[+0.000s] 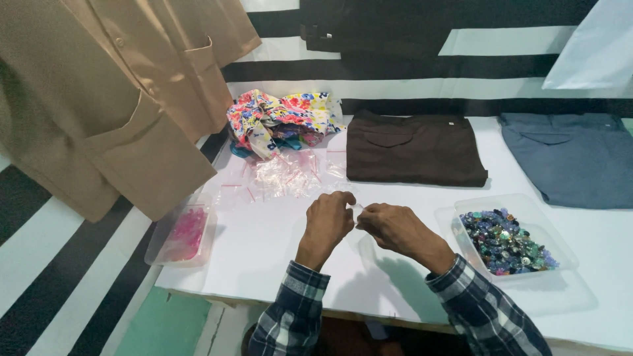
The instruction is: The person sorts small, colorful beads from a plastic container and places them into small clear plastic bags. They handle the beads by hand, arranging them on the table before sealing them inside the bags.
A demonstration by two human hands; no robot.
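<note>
Over the middle of the white table (277,264), both hands meet, fingertips pinched on a small clear plastic bag (357,208) held between them just above the surface. Left hand (328,221): fingers curled, thumb and forefinger gripping the bag's left edge. Right hand (392,226): clenched the same way on the right edge. Bag contents too small to tell. Plaid sleeves on both forearms. Just behind the hands, a loose pile of clear zip bags (283,177). Right of the right hand, a clear tray of mixed blue-green beads (506,241), near but not touching. At the table's left edge, a clear tray of pink pieces (184,234). Further back: floral fabric bundle (280,120), folded brown trousers (412,148), folded grey-blue trousers (573,158). Tan jacket (112,92) hangs at left.
</note>
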